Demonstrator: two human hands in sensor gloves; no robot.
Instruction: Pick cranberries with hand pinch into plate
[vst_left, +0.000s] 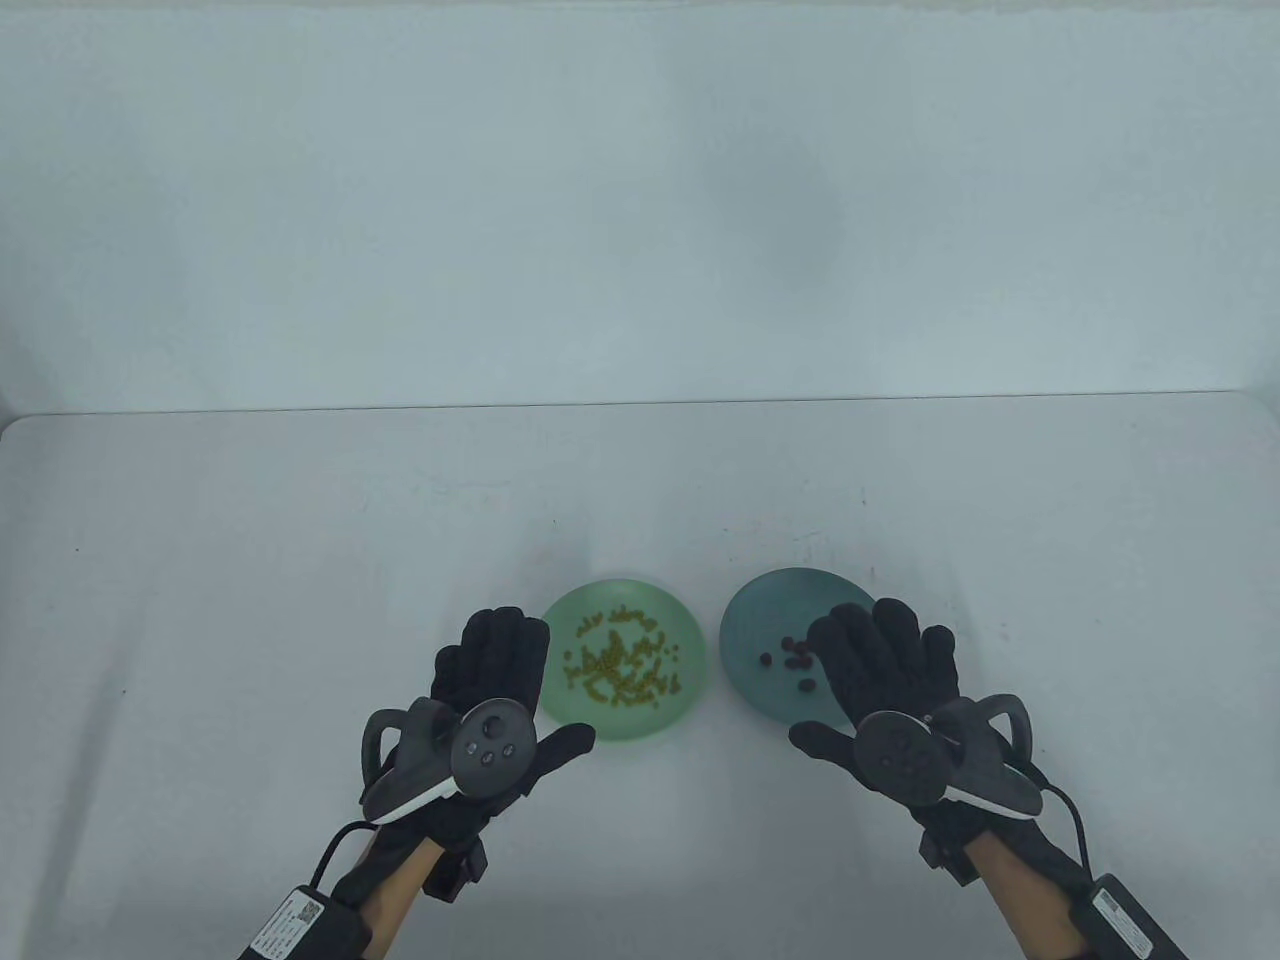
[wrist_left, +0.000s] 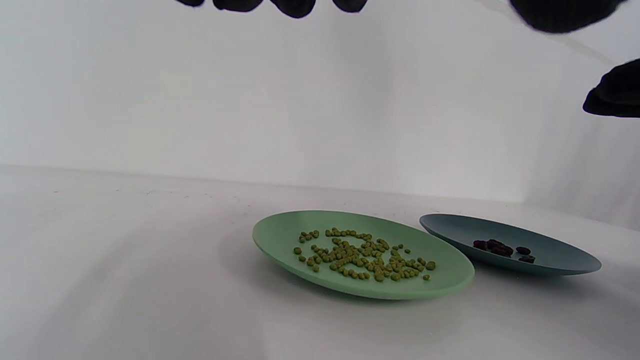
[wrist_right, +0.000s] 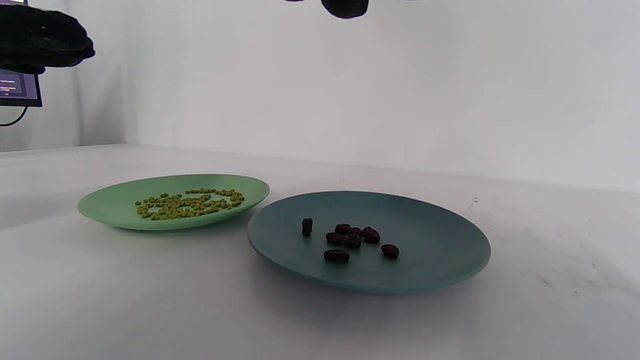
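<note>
Table view: dark red, wrinkled cranberries (vst_left: 795, 655) are lying in the teal plate (vst_left: 770, 620) on the desk (vst_left: 250, 560). The right hand (vst_left: 880, 670) is hovering over that plate, fingers spread, holding nothing; the left hand (vst_left: 490, 690) is likewise flat and empty beside the green plate (vst_left: 650, 715). Right wrist view: seven cranberries (wrist_right: 350, 240) are sitting loosely clustered mid-plate.

White table (vst_left: 250, 600): green plate (vst_left: 680, 620), teal plate (vst_left: 765, 610) side by side.
</note>
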